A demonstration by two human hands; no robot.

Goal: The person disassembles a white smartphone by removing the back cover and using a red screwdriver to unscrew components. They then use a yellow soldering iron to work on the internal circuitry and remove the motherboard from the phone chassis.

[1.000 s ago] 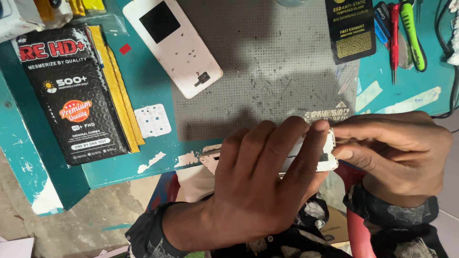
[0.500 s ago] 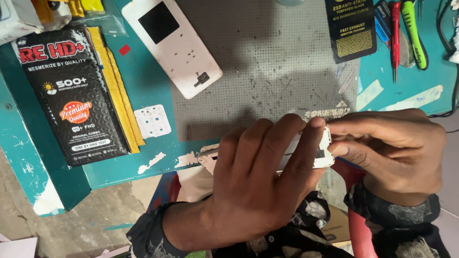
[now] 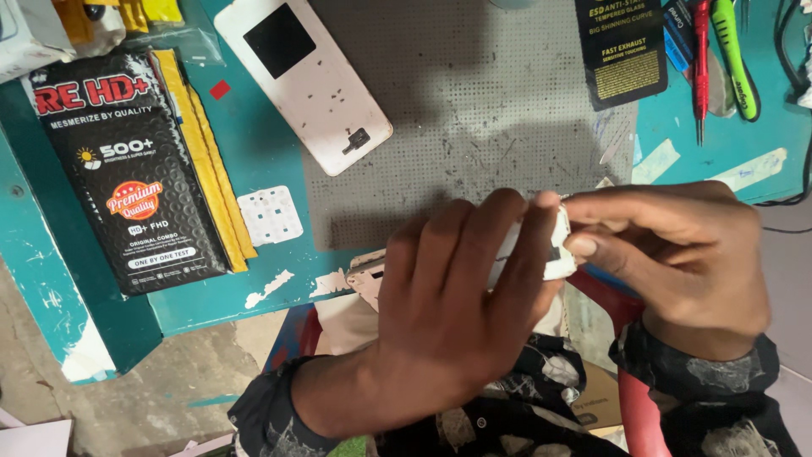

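Little has shifted since earlier frames: both hands stay at the bench's (image 3: 254, 292) near edge. One left hand (image 3: 457, 313), fingers flat over one white phone part (image 3: 554, 254); one right hand (image 3: 677, 254) pinches its end. One grey mat (image 3: 474, 127) beyond. One white phone back (image 3: 304, 80), one black packet (image 3: 135, 169) at left. Far right corner: one red screwdriver (image 3: 700, 59), one green tool (image 3: 734, 55).
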